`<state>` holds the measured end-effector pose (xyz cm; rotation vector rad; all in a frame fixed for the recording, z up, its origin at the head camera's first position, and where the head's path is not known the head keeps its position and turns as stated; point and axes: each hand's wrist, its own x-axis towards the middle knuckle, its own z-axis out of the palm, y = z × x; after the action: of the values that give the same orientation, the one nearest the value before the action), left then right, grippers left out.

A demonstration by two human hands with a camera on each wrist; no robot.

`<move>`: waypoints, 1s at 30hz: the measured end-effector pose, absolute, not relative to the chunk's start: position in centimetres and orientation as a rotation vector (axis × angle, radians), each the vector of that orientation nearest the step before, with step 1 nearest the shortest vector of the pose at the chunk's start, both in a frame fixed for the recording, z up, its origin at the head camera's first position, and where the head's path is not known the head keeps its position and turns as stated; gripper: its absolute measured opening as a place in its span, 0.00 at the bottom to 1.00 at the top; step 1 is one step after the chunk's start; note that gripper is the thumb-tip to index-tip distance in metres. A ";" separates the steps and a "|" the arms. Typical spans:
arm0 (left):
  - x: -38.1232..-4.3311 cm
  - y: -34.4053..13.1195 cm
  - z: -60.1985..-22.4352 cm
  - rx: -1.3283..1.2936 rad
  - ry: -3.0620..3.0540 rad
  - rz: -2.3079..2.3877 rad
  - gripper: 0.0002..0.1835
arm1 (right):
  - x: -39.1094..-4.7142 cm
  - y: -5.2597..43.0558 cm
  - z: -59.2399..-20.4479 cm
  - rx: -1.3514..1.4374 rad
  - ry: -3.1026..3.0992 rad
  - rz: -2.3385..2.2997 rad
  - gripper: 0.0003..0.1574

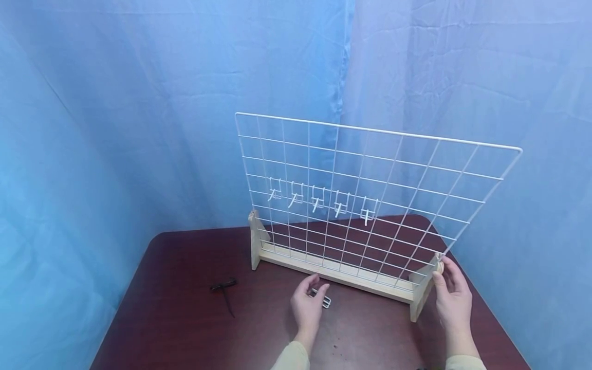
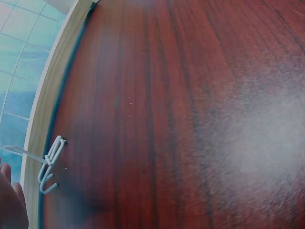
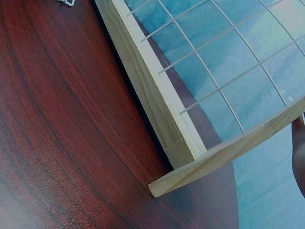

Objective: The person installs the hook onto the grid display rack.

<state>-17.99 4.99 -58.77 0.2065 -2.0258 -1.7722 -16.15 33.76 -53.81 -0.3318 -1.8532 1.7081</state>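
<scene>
A white wire grid panel (image 1: 336, 150) stands upright in a pale wooden stand (image 1: 342, 280). Five or so aside, several white hooks (image 1: 340, 208) hang in a row on its middle wires. My right hand (image 1: 455, 303) grips the upper part of the stand's right end piece (image 3: 205, 169), thumb in front and fingers behind. In front of the base, my left hand (image 1: 307, 311) is low over the table, thumb and fingers apart beside a loose white hook (image 1: 327, 302). The left wrist view shows this hook (image 2: 55, 150) on the table with its prong pointing toward the fingertips (image 2: 5, 171).
A black T-shaped object (image 1: 224, 285) lies on the dark red table (image 1: 185, 318), left of the stand. Small specks (image 1: 335, 347) dot the tabletop near the front. Blue curtains (image 1: 162, 103) hang behind and on both sides.
</scene>
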 end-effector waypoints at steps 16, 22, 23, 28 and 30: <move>-17.0 5.8 -59.7 0.436 -2.124 -1.683 0.18 | -16.1 33.8 -53.7 -0.321 -1.895 1.652 0.28; -17.0 6.0 -60.0 0.443 -2.131 -1.593 0.17 | -16.1 33.8 -53.8 -0.290 -1.871 1.675 0.27; -17.0 6.0 -60.1 0.445 -2.128 -1.583 0.17 | -16.1 33.8 -53.7 -0.289 -1.868 1.678 0.27; -17.0 6.2 -60.2 0.443 -2.117 -1.551 0.15 | -16.0 33.7 -53.7 -0.311 -1.901 1.646 0.27; -17.1 6.2 -60.2 0.451 -2.120 -1.549 0.15 | -16.0 33.7 -53.7 -0.318 -1.909 1.640 0.28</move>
<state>-17.06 6.21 -60.23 0.4513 -2.1202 -1.5490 -16.02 33.74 -53.71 -0.3181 -1.9088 1.6401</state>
